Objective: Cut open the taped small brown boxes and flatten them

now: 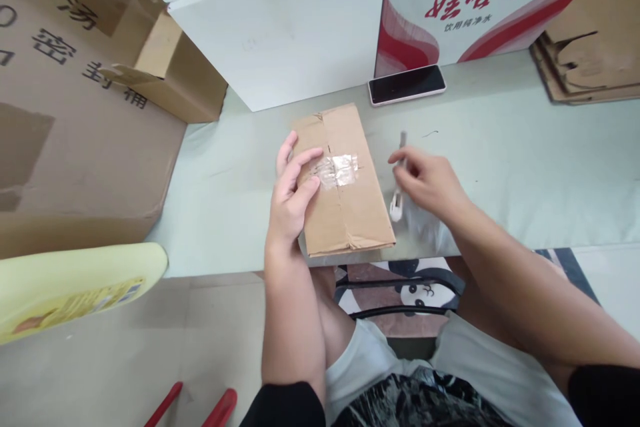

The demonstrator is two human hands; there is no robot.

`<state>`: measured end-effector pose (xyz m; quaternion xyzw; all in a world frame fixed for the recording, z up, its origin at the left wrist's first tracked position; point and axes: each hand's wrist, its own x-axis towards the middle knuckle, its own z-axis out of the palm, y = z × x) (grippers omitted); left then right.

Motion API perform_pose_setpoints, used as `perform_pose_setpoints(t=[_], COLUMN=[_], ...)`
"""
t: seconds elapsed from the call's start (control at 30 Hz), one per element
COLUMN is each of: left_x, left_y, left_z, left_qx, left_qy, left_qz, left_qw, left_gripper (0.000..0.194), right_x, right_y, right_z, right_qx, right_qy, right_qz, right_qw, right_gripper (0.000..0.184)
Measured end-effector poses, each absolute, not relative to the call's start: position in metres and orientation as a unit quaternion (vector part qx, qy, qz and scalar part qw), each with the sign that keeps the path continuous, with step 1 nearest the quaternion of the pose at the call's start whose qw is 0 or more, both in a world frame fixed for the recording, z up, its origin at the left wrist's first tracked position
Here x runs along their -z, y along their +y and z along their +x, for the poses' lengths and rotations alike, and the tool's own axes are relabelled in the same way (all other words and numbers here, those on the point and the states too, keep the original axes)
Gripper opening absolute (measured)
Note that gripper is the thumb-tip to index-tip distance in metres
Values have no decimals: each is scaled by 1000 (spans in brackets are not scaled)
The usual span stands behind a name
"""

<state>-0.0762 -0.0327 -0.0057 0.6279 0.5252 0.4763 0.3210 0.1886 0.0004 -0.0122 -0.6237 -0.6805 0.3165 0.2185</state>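
Note:
A small brown cardboard box [345, 207] lies on the pale green cloth near the table's front edge, with a strip of clear tape [344, 170] across its middle seam. My left hand [293, 190] grips the box at its left side; the thumb and a finger press on the top by the tape. Just right of the box, my right hand [425, 177] is closed around a slim utility knife [397, 205]. Its white end points toward me and a grey end sticks out beyond the fingers. The fingers cover its middle part.
White cartons [300, 33] stand along the back, one with red print [480, 13]. A phone [407, 85] lies before them. Large and small cardboard boxes [185, 73] fill the left, beside a yellow bottle [85, 287]. Flattened cardboard [595, 60] lies at the back right.

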Motion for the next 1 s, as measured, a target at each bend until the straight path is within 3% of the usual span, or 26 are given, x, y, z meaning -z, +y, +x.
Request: perform_pose_setpoints(t=[0.1, 0.17, 0.3, 0.37, 0.5, 0.67, 1.0], left_x=[9, 10, 7, 5, 0, -3, -6], left_y=[-36, -39, -44, -46, -49, -52, -53], left_z=[-61, -44, -10, 2, 13, 8, 4], left_qx=[-491, -500, -502, -497, -487, -471, -455], left_qy=[544, 563, 593, 599, 607, 617, 614], left_qz=[618, 609, 603, 607, 603, 593, 601], left_qw=[285, 250, 183, 164, 176, 215, 234], left_gripper=[47, 42, 41, 44, 51, 45, 40], right_x=[3, -11, -47, -60, -67, -63, -67], right_y=[14, 17, -2, -18, -37, -34, -27], right_z=[206, 213, 204, 194, 181, 178, 171], right_qx=[-386, -404, -403, -394, -435, -338, -280], right_qy=[-593, -576, -529, -537, -604, -699, -707], right_qz=[-568, -524, -466, -422, -423, -512, -551], right_qw=[420, 479, 584, 616, 516, 367, 344], right_gripper=[46, 44, 12, 20, 16, 21, 18])
